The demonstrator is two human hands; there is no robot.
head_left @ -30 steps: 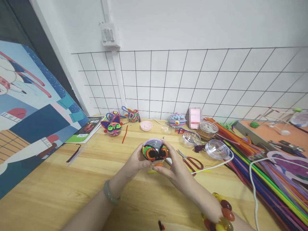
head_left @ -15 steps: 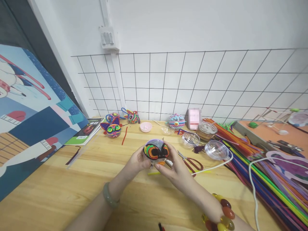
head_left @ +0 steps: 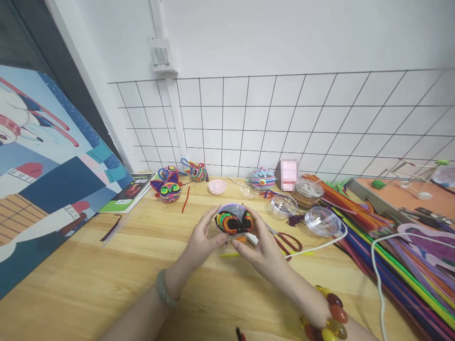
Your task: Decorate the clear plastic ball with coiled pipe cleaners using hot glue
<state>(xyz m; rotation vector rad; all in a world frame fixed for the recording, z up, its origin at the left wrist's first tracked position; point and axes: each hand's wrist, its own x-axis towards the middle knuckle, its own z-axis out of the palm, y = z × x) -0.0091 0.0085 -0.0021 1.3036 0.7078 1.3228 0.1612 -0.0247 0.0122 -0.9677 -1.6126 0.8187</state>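
Both my hands hold a clear plastic ball decorated with coiled orange, black, green and red pipe cleaners, just above the wooden table. My left hand cups its left side with fingers curled round it. My right hand grips its right and lower side, thumb under the ball. A small orange piece shows beneath the ball between my fingers. A yellow pipe cleaner lies on the table below my hands.
Red-handled scissors lie right of my hands. Clear half-shells, a pink bowl and finished colourful balls stand near the wire grid. A pile of pipe cleaners and a white cord fill the right side. A painted board leans at left.
The ball has turned slightly in my hands and sits a little further right in view. My left fingers have shifted on its side. The view has moved a bit.
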